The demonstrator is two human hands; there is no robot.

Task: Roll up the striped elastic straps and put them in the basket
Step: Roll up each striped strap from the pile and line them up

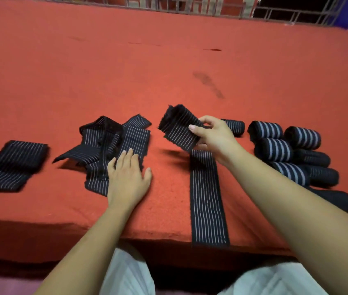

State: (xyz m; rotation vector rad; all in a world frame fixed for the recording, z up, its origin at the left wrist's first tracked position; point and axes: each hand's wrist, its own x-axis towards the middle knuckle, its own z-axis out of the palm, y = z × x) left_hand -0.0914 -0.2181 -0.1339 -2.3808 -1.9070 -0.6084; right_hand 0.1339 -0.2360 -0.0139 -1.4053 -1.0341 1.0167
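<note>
Worktop: covered in red cloth and fills most of the view, with its near edge running across the bottom above the person's pale trousers.
Window grille: metal bars along the far edge of the worktop.
Rolled straps: a tight cluster of finished rolls on the right of the worktop, lying on their sides and touching one another. Some show broad pale stripes and others look nearly black.
Long strap: black with thin pale stripes, lying flat from the near edge of the worktop straight away from the person. Its far end is lifted off the cloth and folded over.
Loose straps: a crumpled, overlapping pile left of centre.
Folded strap: lies flat on its own at the far left, apart from the pile.
Right hand: thumb and fingers pinch the raised far end of the long strap.
Left hand: palm down with fingers straight and spread, resting on the near part of the loose straps.
Single roll: just behind the right hand, apart from the cluster.
Stain: a dark smear on the cloth beyond the straps.
</note>
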